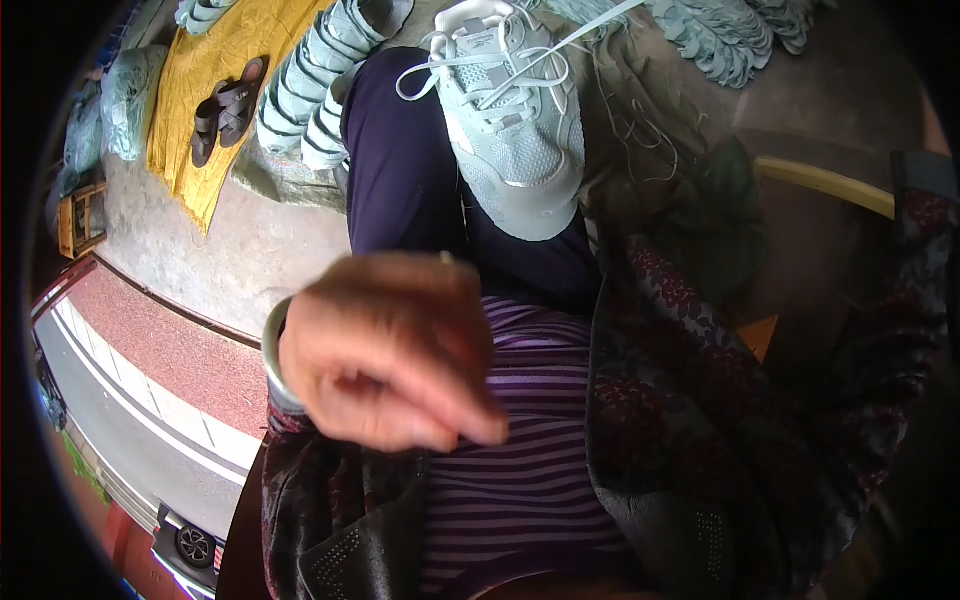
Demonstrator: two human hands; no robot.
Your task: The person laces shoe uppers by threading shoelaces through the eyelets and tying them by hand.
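Observation:
My left hand [385,350], with a light bangle [277,350] at the wrist, is raised in front of my striped shirt. It is blurred, the fingers curled and thumb and forefinger pressed together; whether anything thin is pinched there I cannot make out. Across my knees lies a pale mint sneaker [515,130], toe toward me, clear of the hand. Its pale lace [505,85] runs through the eyelets, one loop hanging at the left and one end stretching up to the right out of view. My right sleeve [925,215] shows at the right edge; the right hand is outside the picture.
Strung bundles of pale shoe uppers [310,70] lie at upper left, more uppers [715,35] at upper right. Brown sandals [230,105] rest on a yellow cloth [195,130]. Plastic bags [130,100] and a wooden stool [80,220] stand farther left. A road with a parked car [185,545] is at lower left.

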